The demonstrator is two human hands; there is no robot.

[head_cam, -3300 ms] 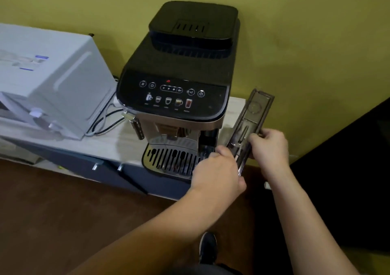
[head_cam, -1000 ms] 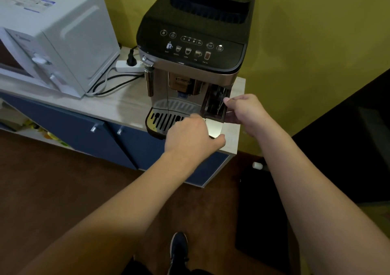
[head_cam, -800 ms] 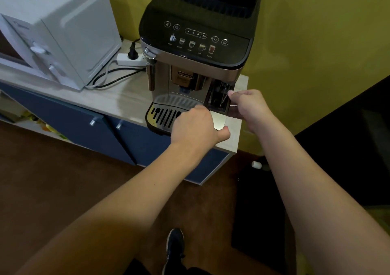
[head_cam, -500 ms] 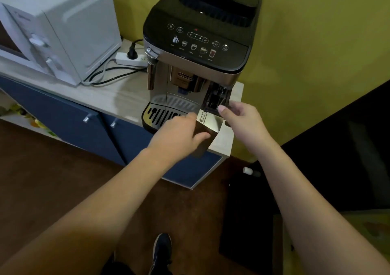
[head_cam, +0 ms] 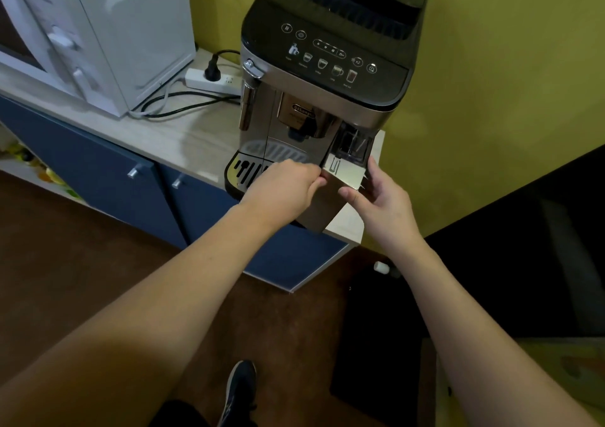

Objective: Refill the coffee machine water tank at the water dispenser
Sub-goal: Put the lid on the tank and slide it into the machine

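Silver-fronted water tank is sitting between both hands, left hand and right hand fingers apparently gripping its sides, long axis running into the coffee machine.

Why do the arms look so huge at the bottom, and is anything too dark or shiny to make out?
Head view: the wide-angle lens stretches the forearms near the lower edge; the right-hand corner falls into near-black shadow; the coffee machine's chrome front mirrors the drip tray; the water tank between left hand and right hand stays sharp.
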